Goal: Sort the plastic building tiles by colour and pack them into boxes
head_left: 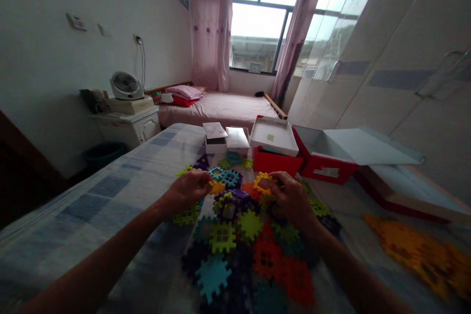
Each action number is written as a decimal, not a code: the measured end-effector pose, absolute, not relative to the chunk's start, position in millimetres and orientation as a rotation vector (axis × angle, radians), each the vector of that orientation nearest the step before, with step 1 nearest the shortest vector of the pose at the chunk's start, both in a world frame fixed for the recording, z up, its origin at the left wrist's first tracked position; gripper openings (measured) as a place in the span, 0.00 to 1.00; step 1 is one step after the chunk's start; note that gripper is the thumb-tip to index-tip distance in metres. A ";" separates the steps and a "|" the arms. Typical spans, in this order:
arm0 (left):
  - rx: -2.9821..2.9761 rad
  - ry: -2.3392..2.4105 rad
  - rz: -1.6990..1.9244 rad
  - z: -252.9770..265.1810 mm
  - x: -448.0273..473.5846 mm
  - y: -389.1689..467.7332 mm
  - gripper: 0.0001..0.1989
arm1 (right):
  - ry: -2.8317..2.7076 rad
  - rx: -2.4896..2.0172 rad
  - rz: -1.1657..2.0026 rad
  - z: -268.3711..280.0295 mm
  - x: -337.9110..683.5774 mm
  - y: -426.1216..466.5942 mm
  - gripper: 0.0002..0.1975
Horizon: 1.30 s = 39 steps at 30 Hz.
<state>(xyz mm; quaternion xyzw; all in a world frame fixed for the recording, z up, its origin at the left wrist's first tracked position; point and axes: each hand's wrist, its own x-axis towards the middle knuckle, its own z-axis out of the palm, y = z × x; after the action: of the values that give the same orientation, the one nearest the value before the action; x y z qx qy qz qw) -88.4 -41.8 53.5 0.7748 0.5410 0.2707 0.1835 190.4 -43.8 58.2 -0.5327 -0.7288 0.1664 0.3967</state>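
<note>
Toothed plastic interlocking building pieces lie in a loose pile in front of me. My right hand point(292, 196) pinches a yellow frame-shaped piece point(262, 183) by its right side, raised a little over the pile. On the left, my left hand point(189, 189) is closed, its fingertips at a yellow-orange piece point(217, 187); part of that piece is hidden by the fingers. Just beyond those fingertips are light blue pieces point(231, 177). Nearer to me lie a lime green window piece point(222, 237), a lime green piece point(250, 224), a turquoise piece point(213, 274) and orange-red pieces point(267, 257).
Two small white boxes point(237, 140) and a red box with a white lid point(274, 157) stand behind the pile. An open red box point(324, 169) is to their right. Yellow-orange pieces point(415, 250) are heaped at the right. A checked cloth point(121, 201) covers the surface.
</note>
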 end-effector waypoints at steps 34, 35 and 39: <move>1.742 1.782 1.095 57.1 -57.4 -18.5 0.29 | -1.138 -2.219 -0.194 30.0 510.0 -118.1 0.22; 1.740 1.794 1.091 55.4 -59.9 -17.2 0.29 | -1.095 -2.228 -0.192 26.2 514.3 -122.6 0.23; 1.750 1.865 1.072 44.8 -71.8 -7.8 0.29 | -0.957 -2.254 -0.128 9.0 526.0 -134.2 0.27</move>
<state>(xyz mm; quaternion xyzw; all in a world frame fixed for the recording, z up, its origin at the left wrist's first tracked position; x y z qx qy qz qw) -71.8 -7.8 44.8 0.6203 0.6613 0.3800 0.1832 526.0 -134.2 9.0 -0.8651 -0.3675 -0.0491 0.3380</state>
